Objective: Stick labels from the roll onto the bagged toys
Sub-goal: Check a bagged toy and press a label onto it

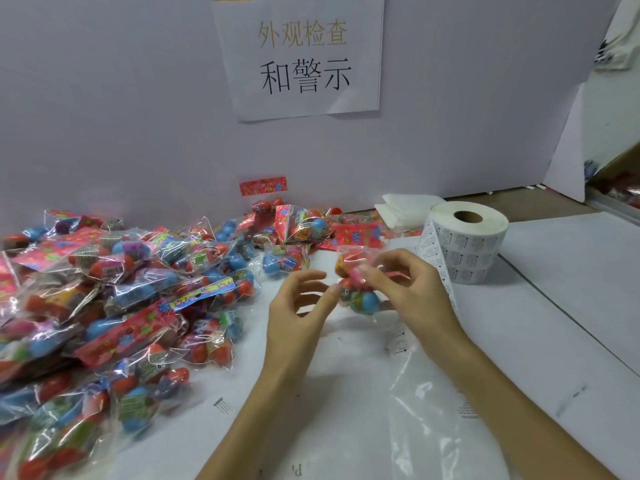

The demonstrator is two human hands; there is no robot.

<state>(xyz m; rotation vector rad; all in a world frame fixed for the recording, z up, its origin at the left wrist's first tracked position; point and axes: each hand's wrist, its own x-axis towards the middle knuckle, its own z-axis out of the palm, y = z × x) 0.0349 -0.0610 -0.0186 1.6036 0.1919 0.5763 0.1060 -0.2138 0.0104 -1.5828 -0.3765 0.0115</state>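
Dozens of colourful toys in clear packets form the heap of bagged toys (104,306), which spreads over the bench (554,323) out to the left of the left grip (298,306). That grip is a bare hand raised with its fingers loosely curled and its thumb tip at the edge of the held bag (362,297). Whether it pinches the film, a label or nothing at all cannot be told through the blur. The held bag hangs clear of the bench between the two grips, pink and blue toys showing through it. The right grip (412,292) has its fingers curled round the bag's upper part and carries it. A printed sign (301,57) hangs on the wall above and beyond both. Just behind the right grip trails the label strip (433,244), running back to the label roll (471,244), which stands on end beyond and to the right. A sheet of clear film (426,393) lies flat on the bench on the near side of the right grip. No label can be made out on the held bag, so the sticking step looks to be in hand. It would go best with the right grip pulling the film taut over a flatter patch. The left should lay the label down from one edge and smooth it across, so it does not crease over the rounded toys.
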